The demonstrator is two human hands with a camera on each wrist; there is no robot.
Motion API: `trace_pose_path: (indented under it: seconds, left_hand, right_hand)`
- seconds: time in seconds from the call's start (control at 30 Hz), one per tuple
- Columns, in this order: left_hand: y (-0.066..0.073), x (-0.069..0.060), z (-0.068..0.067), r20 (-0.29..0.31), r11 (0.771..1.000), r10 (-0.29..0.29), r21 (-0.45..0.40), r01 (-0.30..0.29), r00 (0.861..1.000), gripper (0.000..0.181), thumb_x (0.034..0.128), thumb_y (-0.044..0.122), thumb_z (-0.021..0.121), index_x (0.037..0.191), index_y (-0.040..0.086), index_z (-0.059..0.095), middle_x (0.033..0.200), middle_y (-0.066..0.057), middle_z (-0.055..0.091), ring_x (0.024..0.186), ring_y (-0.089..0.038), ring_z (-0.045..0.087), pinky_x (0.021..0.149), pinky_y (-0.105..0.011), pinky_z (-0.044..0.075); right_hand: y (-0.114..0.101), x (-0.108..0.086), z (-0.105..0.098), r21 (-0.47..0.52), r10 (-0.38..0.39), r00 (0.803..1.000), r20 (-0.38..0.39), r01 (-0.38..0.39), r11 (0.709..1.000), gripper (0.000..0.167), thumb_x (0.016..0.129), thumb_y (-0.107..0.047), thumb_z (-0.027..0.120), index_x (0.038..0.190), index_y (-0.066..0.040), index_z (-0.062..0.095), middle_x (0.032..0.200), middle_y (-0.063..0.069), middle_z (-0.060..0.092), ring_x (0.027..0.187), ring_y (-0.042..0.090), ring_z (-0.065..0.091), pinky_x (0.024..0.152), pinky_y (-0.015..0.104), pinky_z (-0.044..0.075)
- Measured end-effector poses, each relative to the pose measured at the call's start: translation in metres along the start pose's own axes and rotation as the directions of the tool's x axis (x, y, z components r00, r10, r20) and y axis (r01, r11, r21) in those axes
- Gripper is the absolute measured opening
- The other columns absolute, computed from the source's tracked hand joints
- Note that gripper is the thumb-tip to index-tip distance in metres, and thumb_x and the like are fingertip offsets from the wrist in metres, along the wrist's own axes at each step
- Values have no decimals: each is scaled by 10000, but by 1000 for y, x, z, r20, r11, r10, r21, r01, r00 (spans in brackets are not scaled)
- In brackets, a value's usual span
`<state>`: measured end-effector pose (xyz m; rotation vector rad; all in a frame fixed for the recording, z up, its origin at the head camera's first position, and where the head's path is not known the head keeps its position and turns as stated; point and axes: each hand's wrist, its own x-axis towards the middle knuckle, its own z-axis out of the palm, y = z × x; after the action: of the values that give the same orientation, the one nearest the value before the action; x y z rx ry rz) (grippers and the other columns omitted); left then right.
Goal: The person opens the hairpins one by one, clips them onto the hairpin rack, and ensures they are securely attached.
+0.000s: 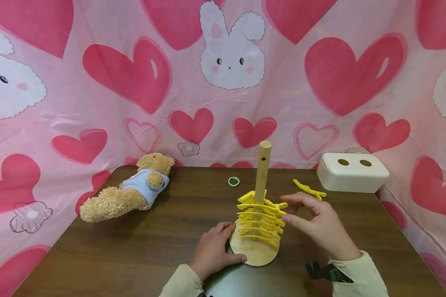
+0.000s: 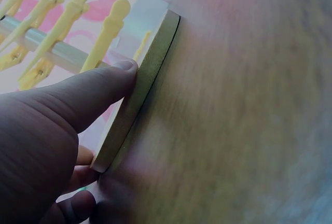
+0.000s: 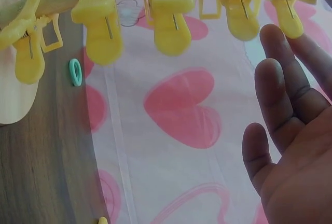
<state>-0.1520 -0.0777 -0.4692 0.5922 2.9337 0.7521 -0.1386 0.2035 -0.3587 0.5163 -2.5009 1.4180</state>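
Observation:
Several yellow plastic spring clips (image 1: 260, 225) are fixed one above another on the upright wooden post (image 1: 263, 171) of a stand. Its round wooden base (image 1: 255, 255) rests on the table. My left hand (image 1: 214, 249) grips the rim of this base, thumb (image 2: 116, 76) on the near side and fingers around the far side. Beside the upper clips is my right hand (image 1: 316, 220), its index finger and thumb at the two handles of the topmost clip (image 3: 288, 11). The other right fingers (image 3: 272, 86) are spread loosely, holding nothing.
Another yellow clip (image 1: 308, 189) lies on the table (image 1: 171, 243) behind my right hand, near a white box (image 1: 353, 175) with two round holes. A small green ring (image 1: 233, 181) lies behind the stand. At the left lies a teddy bear (image 1: 111, 202) in blue clothing.

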Motion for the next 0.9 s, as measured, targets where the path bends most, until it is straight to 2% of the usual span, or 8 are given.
trace_pose_path:
  seconds: [0.13, 0.27, 0.37, 0.6, 0.77, 0.9]
  left_hand:
    - [0, 0, -1, 1, 1000, 4, 6, -4, 1000, 950, 738, 700, 752, 1466, 132, 530, 1394, -49, 548, 1205, -283, 559, 942, -552, 449]
    - [-1, -1, -1, 0, 1000, 11, 7, -11, 1000, 947, 740, 703, 748, 1466, 135, 531, 1395, -46, 547, 1201, -283, 562, 942, -551, 450]
    - [-1, 0, -1, 0, 1000, 10, 9, -10, 1000, 945, 741, 703, 748, 1466, 137, 531, 1394, -43, 547, 1201, -279, 561, 945, -547, 449]
    - [-3, 0, 0, 0, 1000, 3, 20, -3, 1000, 943, 740, 706, 746, 1468, 148, 529, 1395, -33, 547, 1206, -269, 559, 952, -538, 447]
    - [-2, 1, 1, -3, 1000, 4, 17, -4, 1000, 940, 745, 704, 743, 1472, 149, 527, 1395, -35, 547, 1204, -277, 561, 953, -544, 446]
    - [-1, 0, 2, -5, 1000, 8, 15, -8, 1000, 942, 746, 715, 734, 1470, 150, 528, 1392, -35, 548, 1202, -278, 563, 949, -545, 448]
  right_hand:
    - [4, 0, -3, -34, -8, 1000, -18, 8, 999, 236, 942, -189, 719, 1175, -227, 720, 1092, -92, 716, 1052, 79, 610, 947, 345, 452]
    - [11, 0, -7, -63, -13, 999, -53, 9, 998, 195, 973, -180, 677, 1160, -205, 727, 1104, -72, 728, 1074, 32, 616, 925, 221, 447]
    - [19, 2, -11, -79, -1, 996, -87, -6, 997, 188, 972, -187, 682, 1154, -175, 728, 1081, -38, 735, 1029, 12, 630, 872, 154, 453]
    - [42, 6, -19, -124, 72, 981, -182, -96, 988, 228, 950, -246, 716, 1147, -134, 736, 992, -9, 719, 872, 43, 615, 731, 193, 484]
    - [58, 10, -26, -120, 103, 962, -251, -137, 983, 273, 948, -262, 718, 1155, -85, 730, 951, -43, 691, 853, 53, 596, 711, 162, 477]
    - [71, 11, -33, -94, 145, 950, -277, -177, 980, 319, 957, -277, 706, 1184, -54, 715, 953, -53, 686, 848, 41, 601, 719, 138, 480]
